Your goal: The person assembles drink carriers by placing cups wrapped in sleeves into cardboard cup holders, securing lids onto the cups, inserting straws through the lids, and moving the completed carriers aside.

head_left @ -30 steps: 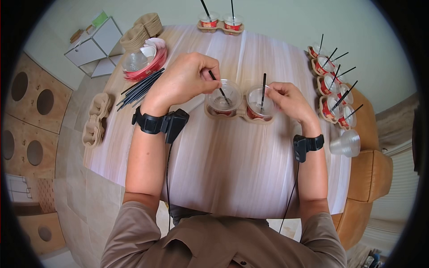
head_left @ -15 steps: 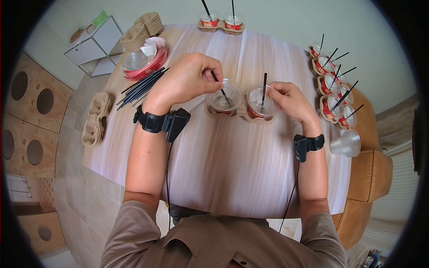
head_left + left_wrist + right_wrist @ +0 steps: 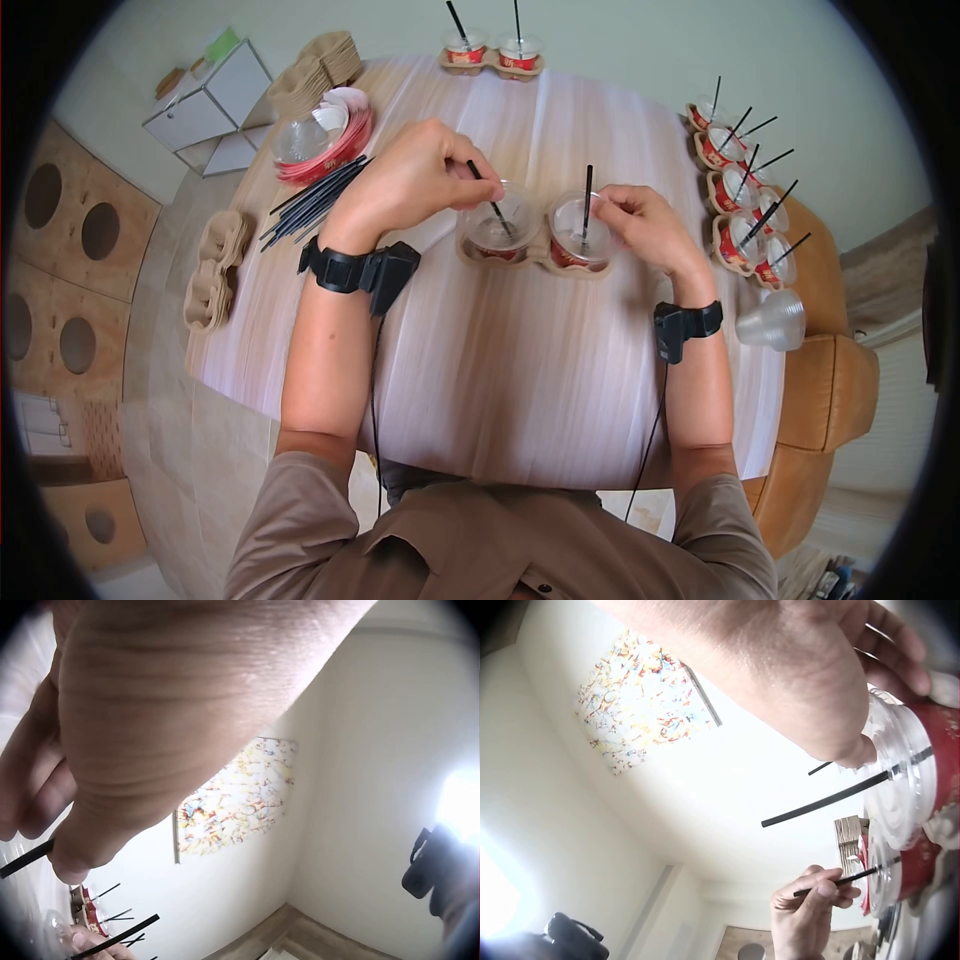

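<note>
My left hand [image 3: 425,180] pinches a black straw [image 3: 502,219] between thumb and fingertips. The straw leans, its lower end through the clear lid of the left red paper cup [image 3: 495,253]. My right hand [image 3: 645,222] holds the rim of the clear lid [image 3: 900,799] on the right red cup [image 3: 577,256], thumb on top and fingers on the far side. From that lid a second black straw [image 3: 588,185] stands upright. Both cups sit in a brown pulp carrier [image 3: 545,257]. In the right wrist view the left fingers show curled around the straw.
Loose black straws [image 3: 310,205] lie left of my forearm, near an unfilled pulp carrier [image 3: 217,270]. Behind them stand red cups [image 3: 340,150] and stacked carriers [image 3: 315,72]. Lidded cups with straws line the right edge [image 3: 735,195] and back [image 3: 492,62]. Stacked clear lids [image 3: 770,322] lie at right.
My left fingertips have shifted slightly to the right with the straw, which stays in the left lid. The right hand keeps its place at the right cup.
</note>
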Tool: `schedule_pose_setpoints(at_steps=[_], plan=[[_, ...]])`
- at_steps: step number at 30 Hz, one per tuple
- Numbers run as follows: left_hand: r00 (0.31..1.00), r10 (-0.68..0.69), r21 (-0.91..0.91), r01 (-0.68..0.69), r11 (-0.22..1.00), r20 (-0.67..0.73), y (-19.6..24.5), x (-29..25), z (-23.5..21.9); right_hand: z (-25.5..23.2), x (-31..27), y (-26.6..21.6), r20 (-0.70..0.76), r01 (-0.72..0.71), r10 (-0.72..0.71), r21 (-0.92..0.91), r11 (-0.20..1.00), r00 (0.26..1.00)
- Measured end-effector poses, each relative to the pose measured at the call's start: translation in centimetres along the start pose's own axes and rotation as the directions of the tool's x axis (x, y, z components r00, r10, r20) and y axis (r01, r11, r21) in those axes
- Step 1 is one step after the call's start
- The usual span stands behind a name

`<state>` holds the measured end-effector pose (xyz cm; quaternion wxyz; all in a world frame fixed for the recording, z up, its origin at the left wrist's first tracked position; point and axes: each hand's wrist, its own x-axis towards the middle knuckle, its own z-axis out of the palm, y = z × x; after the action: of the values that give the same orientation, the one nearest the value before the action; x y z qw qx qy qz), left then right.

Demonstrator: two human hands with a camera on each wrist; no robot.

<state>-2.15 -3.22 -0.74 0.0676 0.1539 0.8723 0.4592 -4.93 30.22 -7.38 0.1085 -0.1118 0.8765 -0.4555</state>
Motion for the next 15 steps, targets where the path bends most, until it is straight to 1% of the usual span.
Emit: schedule_pose_setpoints(at_steps=[2, 3, 5, 6, 7, 9, 10, 11, 12, 13, 15], plan=[[1.0, 0.012, 0.124, -0.015, 0.992, 0.019, 0.5, -0.3, -0.5, -0.2, 0.0, 0.1, 0.026, -0.005, 0.004, 0.015, 1.0, 1.0], [0.999, 0.028, 0.122, -0.031, 0.992, 0.022, 0.2, -0.4, -0.7, -0.4, 0.0, 0.0, 0.012, -0.005, 0.005, 0.007, 1.0, 1.0], [0.997, 0.073, 0.028, -0.072, 0.997, -0.036, -0.9, -0.9, -1.5, -0.7, -0.2, -0.1, 0.07, 0.046, -0.044, -0.016, 0.999, 0.997], [1.0, 0.008, 0.083, -0.008, 0.997, 0.004, -1.1, -1.2, -2.0, -1.0, -0.2, -0.2, 0.068, 0.033, -0.033, -0.004, 0.999, 0.997], [1.0, 0.015, 0.085, -0.016, 0.996, 0.007, -1.4, -1.4, -1.8, -1.3, -0.4, -0.2, 0.06, 0.034, -0.033, -0.004, 0.999, 0.998], [0.995, -0.101, 0.174, 0.097, 0.98, 0.013, -2.0, -1.7, -1.4, -1.8, -0.5, -0.3, -0.006, 0.005, -0.005, 0.051, 0.999, 1.0], [0.965, -0.237, 0.081, 0.229, 0.97, 0.11, -1.8, -1.4, -1.2, -2.2, -0.5, -0.3, -0.01, 0.009, -0.008, 0.049, 0.999, 1.0], [0.967, -0.232, 0.082, 0.224, 0.971, 0.107, -1.5, -1.1, -1.0, -2.6, -0.4, -0.1, 0.019, -0.02, 0.019, 0.034, 0.999, 1.0], [0.945, -0.263, 0.015, 0.265, 0.964, 0.197, -1.4, -0.8, -0.8, -3.0, -0.4, 0.1, 0.047, -0.048, 0.047, 0.017, 0.999, 0.998], [0.914, -0.284, -0.047, 0.31, 0.95, 0.29, -1.5, -0.6, -0.6, -3.2, -0.5, 0.2, 0.042, -0.044, 0.044, 0.016, 0.999, 0.998], [0.913, -0.276, -0.024, 0.296, 0.955, 0.3, -2.9, 0.0, 0.0, -3.5, -1.1, 0.3, 0.159, -0.085, 0.078, 0.038, 0.996, 0.984]])
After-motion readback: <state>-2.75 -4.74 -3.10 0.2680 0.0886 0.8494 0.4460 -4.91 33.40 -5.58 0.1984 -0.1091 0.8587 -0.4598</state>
